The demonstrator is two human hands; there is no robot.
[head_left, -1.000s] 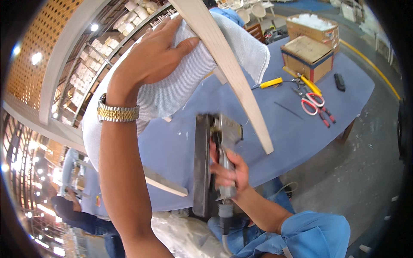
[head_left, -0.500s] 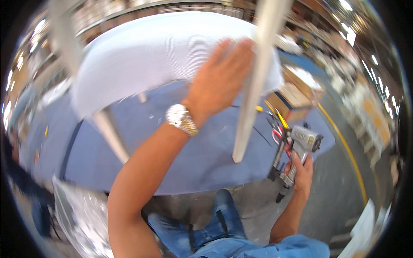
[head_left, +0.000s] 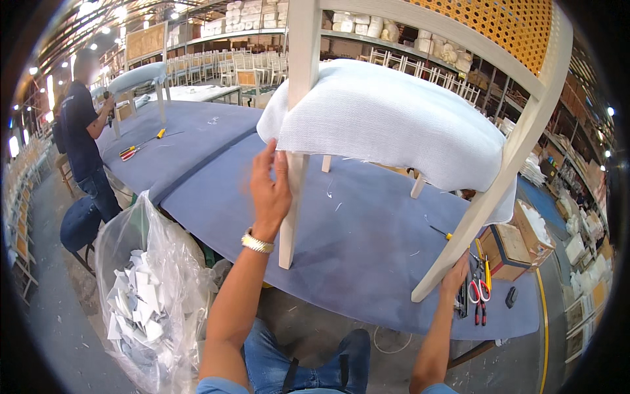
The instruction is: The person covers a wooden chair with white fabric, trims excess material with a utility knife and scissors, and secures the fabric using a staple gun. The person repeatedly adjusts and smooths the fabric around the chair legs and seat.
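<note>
A pale wooden chair (head_left: 298, 79) with a woven cane back (head_left: 492, 26) stands on the blue-covered table (head_left: 354, 262). White fabric (head_left: 387, 125) drapes over its seat and hangs down the sides. My left hand (head_left: 270, 194) is open beside the left back leg, its slightly blurred fingertips at the fabric's lower corner. Partly behind the right back leg, my right hand (head_left: 454, 276) is low at the tabletop, its fingers mostly hidden. Next to it lie a black tool part (head_left: 462, 300), red-handled scissors (head_left: 479, 289) and a yellow tool (head_left: 487, 269).
Cardboard boxes (head_left: 504, 246) stand at the table's right end. A clear plastic bag (head_left: 147, 289) of white scraps hangs at front left. Far left, a person (head_left: 85, 131) works at another chair (head_left: 141, 79). Screwdrivers (head_left: 141, 146) lie on the far table section.
My left hand has gone from the fabric's right side to the left leg. My right hand, which held a staple gun, is now at the tabletop behind the right leg. The view has shifted.
</note>
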